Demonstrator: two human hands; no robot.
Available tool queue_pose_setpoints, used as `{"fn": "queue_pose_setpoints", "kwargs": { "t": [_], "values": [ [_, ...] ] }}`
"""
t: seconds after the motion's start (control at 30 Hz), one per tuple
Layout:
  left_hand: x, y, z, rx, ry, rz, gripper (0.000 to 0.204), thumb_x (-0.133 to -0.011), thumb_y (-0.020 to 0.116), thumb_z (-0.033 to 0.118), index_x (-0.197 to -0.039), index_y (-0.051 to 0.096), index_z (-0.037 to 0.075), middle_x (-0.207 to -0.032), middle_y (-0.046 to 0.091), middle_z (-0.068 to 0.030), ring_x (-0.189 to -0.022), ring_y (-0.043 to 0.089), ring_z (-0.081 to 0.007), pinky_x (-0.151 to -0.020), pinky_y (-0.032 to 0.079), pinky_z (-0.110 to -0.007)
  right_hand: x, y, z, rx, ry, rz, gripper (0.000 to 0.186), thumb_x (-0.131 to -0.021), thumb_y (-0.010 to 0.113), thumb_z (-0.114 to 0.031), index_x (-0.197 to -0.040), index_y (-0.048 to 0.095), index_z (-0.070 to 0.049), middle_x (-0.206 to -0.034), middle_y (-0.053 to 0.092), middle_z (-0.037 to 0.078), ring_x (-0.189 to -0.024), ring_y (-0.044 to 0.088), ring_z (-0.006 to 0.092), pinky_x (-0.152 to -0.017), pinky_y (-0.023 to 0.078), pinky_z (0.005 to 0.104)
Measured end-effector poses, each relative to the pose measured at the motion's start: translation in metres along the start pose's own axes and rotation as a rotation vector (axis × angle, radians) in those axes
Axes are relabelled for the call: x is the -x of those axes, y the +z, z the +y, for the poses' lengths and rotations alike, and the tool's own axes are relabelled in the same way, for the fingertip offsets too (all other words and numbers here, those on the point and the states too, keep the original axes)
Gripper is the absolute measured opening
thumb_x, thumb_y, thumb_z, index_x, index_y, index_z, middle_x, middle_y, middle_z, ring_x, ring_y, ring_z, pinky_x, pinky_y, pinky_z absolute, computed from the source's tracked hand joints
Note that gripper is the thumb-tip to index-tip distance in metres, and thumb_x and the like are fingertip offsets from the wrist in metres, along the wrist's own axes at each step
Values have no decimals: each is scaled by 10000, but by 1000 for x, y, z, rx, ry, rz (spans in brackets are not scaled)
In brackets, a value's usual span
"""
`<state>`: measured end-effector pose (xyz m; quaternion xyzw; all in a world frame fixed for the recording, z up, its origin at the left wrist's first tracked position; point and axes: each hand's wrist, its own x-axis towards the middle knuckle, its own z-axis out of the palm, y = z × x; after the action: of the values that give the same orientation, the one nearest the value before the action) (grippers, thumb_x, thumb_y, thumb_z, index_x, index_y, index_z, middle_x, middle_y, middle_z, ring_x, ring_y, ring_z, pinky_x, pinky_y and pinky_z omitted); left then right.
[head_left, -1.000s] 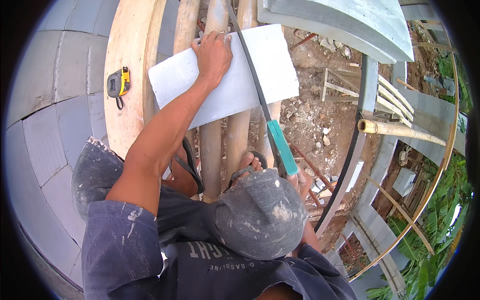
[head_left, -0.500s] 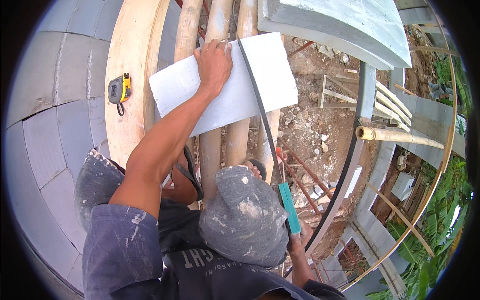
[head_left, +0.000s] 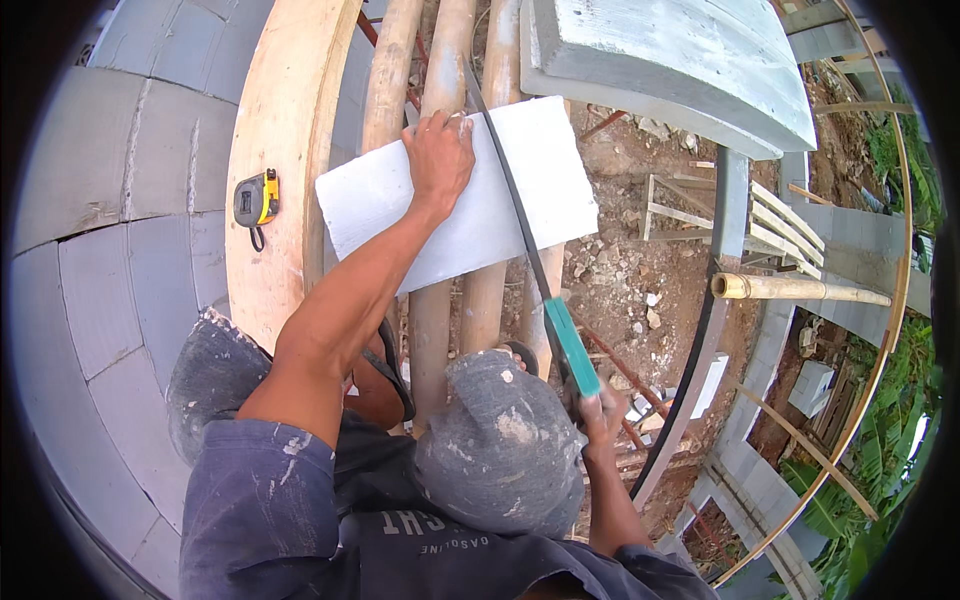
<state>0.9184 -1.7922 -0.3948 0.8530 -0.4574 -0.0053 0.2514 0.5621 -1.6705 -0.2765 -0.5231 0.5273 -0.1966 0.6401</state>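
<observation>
A white lightweight concrete block (head_left: 550, 175) lies aslant across several round poles in front of me. My left hand (head_left: 440, 160) presses down on it, left of the saw, with the fingers bent toward its far edge. The long dark blade of a hand saw (head_left: 517, 205) crosses the right part of the block, its tip past the far edge. My right hand (head_left: 603, 410), slightly blurred, is closed round the saw at the near end of its teal handle (head_left: 572, 345), beside my right knee.
A yellow and black tape measure (head_left: 256, 206) rests on a wooden plank (head_left: 285, 130) at the left, beside a grey block wall (head_left: 95, 290). The bamboo-like poles (head_left: 430, 310) run under the block. Rubble ground (head_left: 630, 280) shows below at the right, past a grey beam (head_left: 690, 370).
My right hand has pushed the saw forward, so more blade reaches past the block's far edge. My left hand stays on the block. The whole view has shifted slightly.
</observation>
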Motion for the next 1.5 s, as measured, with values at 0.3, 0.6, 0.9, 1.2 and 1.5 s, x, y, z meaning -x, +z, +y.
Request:
{"fn": "queue_pose_setpoints", "kwargs": {
  "t": [0.3, 0.6, 0.9, 1.2, 1.5],
  "values": [
    [2, -1, -9, -19, 10, 38, 245, -950, 546, 197, -1030, 695, 19, -988, 627, -107, -993, 571, -280, -915, 349, -443, 66, -29, 4, 87, -39, -10, 654, -901, 562, -567, -1052, 691, 56, -824, 695, 100, -720, 636, 149, -694, 498, 301],
    [6, 5, -5, 4, 6, 30, 263, -954, 541, 209, -1063, 688, 20, -1003, 615, -117, -1015, 551, -285, -941, 346, -452, -77, 50, 15, -8, -171, 3, 539, -966, 555, -458, -1204, 615, 22, -868, 604, 23, -747, 552, 93, -649, 431, 247],
    [9, 11, 4, -69, 99, 53, 290, -970, 501, 228, -1088, 686, 38, -1019, 638, -105, -990, 569, -280, -934, 356, -444, -59, 57, 9, -107, -151, 51, 540, -1006, 497, -419, -1297, 551, 33, -983, 633, 61, -875, 587, 134, -796, 476, 273],
    [2, 3, 0, -156, 52, -7, 298, -990, 462, 258, -1015, 665, 42, -972, 656, -121, -956, 572, -287, -889, 351, -459, 100, -24, 72, 103, -173, 84, 594, -937, 536, -476, -1095, 652, 85, -846, 692, 145, -756, 666, 174, -719, 520, 305],
    [-7, 1, -3, -147, 95, -46, 307, -999, 456, 265, -1002, 663, 38, -965, 661, -123, -944, 584, -283, -882, 335, -463, -48, 45, -11, -66, 24, 39, 445, -975, 559, -366, -1085, 651, 55, -786, 641, 56, -697, 566, 112, -646, 468, 293]
  ]
}}
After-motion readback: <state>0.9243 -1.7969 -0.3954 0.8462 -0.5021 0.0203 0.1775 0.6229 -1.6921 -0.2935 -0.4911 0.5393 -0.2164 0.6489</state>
